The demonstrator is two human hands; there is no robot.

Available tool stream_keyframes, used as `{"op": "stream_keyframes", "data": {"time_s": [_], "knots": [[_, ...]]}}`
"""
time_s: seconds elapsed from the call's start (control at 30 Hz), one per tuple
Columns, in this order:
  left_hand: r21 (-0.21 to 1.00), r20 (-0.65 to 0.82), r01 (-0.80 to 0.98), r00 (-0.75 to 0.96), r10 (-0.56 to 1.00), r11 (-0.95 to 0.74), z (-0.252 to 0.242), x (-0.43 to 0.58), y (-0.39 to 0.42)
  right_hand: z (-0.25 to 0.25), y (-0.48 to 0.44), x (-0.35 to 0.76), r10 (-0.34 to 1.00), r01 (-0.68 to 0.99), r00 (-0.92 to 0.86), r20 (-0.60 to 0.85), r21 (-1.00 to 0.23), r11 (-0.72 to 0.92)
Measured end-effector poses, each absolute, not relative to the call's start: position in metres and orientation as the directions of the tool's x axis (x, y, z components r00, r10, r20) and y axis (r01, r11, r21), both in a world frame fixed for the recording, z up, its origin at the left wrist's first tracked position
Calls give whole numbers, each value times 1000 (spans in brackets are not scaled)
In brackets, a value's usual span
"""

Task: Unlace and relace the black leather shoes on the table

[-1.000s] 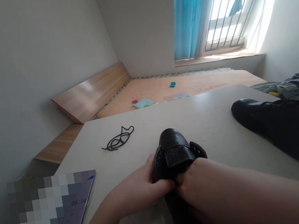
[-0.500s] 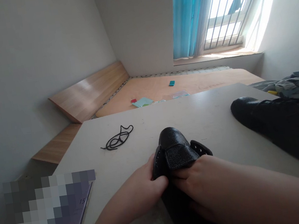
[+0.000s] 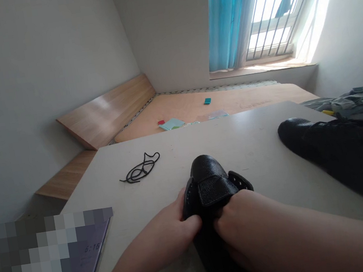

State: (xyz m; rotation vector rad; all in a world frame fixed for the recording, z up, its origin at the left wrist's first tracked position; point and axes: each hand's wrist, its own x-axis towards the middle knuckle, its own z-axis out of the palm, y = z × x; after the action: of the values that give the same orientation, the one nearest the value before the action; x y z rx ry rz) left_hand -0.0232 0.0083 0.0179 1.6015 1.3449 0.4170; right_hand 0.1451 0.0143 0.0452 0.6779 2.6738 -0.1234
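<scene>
A black leather shoe (image 3: 207, 173) lies on the pale table (image 3: 244, 145) right in front of me, toe pointing away, its tongue flap pulled up. My left hand (image 3: 169, 235) grips the shoe's left side with fingers curled round the edge. My right hand (image 3: 238, 223) presses on the shoe's opening from the right, fingers closed on the leather under the tongue. A loose black shoelace (image 3: 140, 169) lies coiled on the table, well to the left of the shoe and apart from both hands.
A second black shoe (image 3: 344, 152) lies at the table's right. A phone (image 3: 84, 259) with a lit screen sits at the near left edge. Behind the table are a bare wooden bed board (image 3: 231, 101), crumpled cloth (image 3: 354, 103) and a barred window with blue curtains.
My right hand's fingers have shifted slightly on the shoe's opening, curling back under the tongue. The shoe stays in place; the view has drifted a little.
</scene>
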Motion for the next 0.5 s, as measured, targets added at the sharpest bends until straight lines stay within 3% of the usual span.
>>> {"op": "stream_keyframes", "data": {"time_s": [0.17,0.3,0.5], "knots": [[836,-302,544,339,891,76,17,-23,7,55,14,144,376,375,-800,-467,100,922],[849,-277,526,354,893,55,16,-23,6,63,16,147,272,297,-803,-530,40,954],[837,-295,543,338,894,71,16,-22,7,58,17,156,292,339,-854,-430,-36,940]]}}
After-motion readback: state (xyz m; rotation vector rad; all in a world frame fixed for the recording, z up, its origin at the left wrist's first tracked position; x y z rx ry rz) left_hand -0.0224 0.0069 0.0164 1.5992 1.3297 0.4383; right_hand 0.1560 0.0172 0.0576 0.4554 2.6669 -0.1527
